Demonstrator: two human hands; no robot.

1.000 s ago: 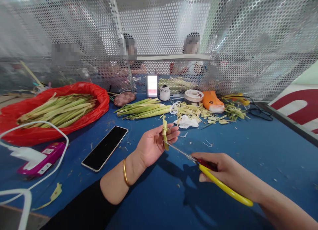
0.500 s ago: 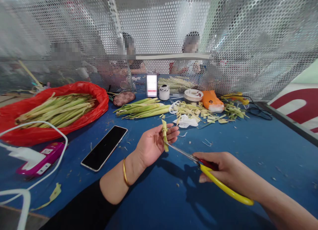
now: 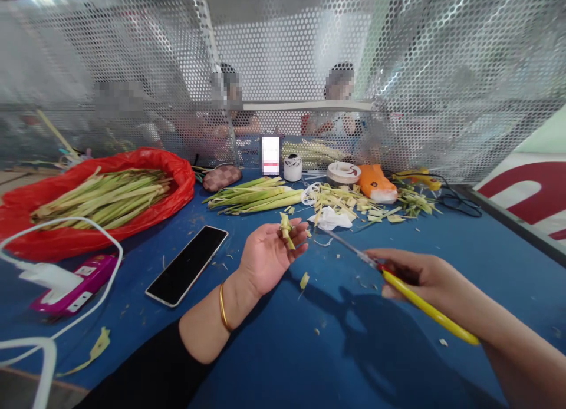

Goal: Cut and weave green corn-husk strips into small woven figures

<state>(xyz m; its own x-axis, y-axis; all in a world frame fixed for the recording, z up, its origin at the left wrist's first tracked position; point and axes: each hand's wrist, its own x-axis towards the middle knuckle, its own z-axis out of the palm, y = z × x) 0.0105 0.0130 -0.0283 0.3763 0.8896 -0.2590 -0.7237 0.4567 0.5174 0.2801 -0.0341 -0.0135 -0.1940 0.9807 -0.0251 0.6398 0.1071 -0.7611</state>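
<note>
A small knotted piece of pale green leaf strip (image 3: 286, 231) is held in my left hand (image 3: 269, 256), palm up, against the curled fingers. Its lower end is short. My right hand (image 3: 424, 282) grips scissors (image 3: 428, 307) with yellow and red handles; the blades point up and left, apart from the leaf piece. A cut-off bit of leaf (image 3: 304, 280) shows just below my left fingers, above or on the blue table (image 3: 274, 350); I cannot tell which.
A red plastic bag (image 3: 179, 191) of long leaves, a phone (image 3: 188, 266) and a purple power strip (image 3: 79, 285) are left. Behind my hands are a leaf bundle (image 3: 256, 195), trimmings (image 3: 336, 198), tissue (image 3: 332, 219), a tape roll (image 3: 344, 173) and an orange packet (image 3: 375, 182). People sit behind perforated mesh.
The lower end of the knotted leaf strip has been cut off, and the bit has come away below. My right hand has drawn the scissors back to the right. My left hand has shifted slightly left.
</note>
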